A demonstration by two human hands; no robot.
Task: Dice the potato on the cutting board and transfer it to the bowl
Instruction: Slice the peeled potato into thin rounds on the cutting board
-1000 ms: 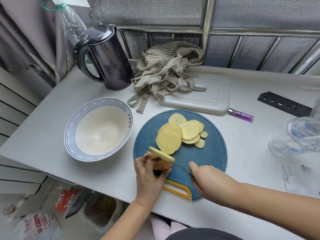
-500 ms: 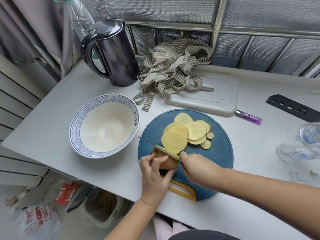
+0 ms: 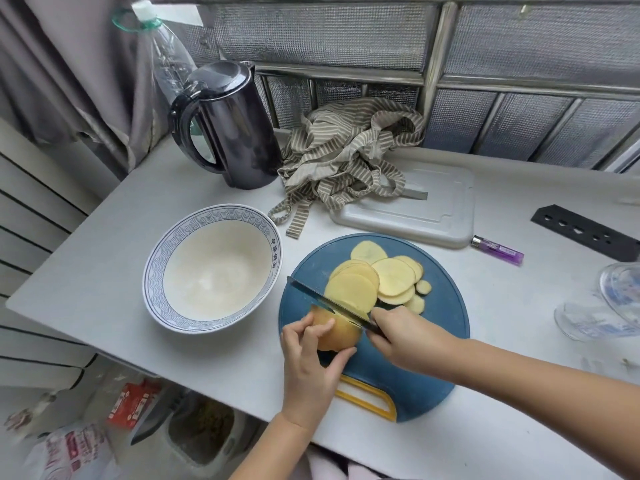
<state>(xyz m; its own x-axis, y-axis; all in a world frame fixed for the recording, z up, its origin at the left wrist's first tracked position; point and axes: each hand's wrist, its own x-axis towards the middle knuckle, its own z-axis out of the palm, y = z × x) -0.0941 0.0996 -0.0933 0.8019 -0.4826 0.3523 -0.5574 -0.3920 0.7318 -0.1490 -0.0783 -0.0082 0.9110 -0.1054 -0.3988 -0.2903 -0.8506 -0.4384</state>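
A round blue cutting board (image 3: 440,327) with a yellow handle lies near the table's front edge. Several pale potato slices (image 3: 377,278) are fanned out on its far half. My left hand (image 3: 311,362) grips the uncut potato end (image 3: 337,332) at the board's near left. My right hand (image 3: 408,337) holds a dark knife (image 3: 322,303), whose blade lies across the top of the potato piece, tip pointing left. An empty white bowl (image 3: 157,271) with a blue patterned rim stands just left of the board.
A black kettle (image 3: 235,129) stands behind the bowl. A striped cloth (image 3: 346,154) lies partly on a white board (image 3: 443,209). A purple lighter (image 3: 498,251), a black strip (image 3: 585,226) and clear plastic items (image 3: 609,306) sit to the right.
The knife has slid forward and left across the potato piece, and my right hand has come closer to my left hand. The freshly cut slice has joined the pile.
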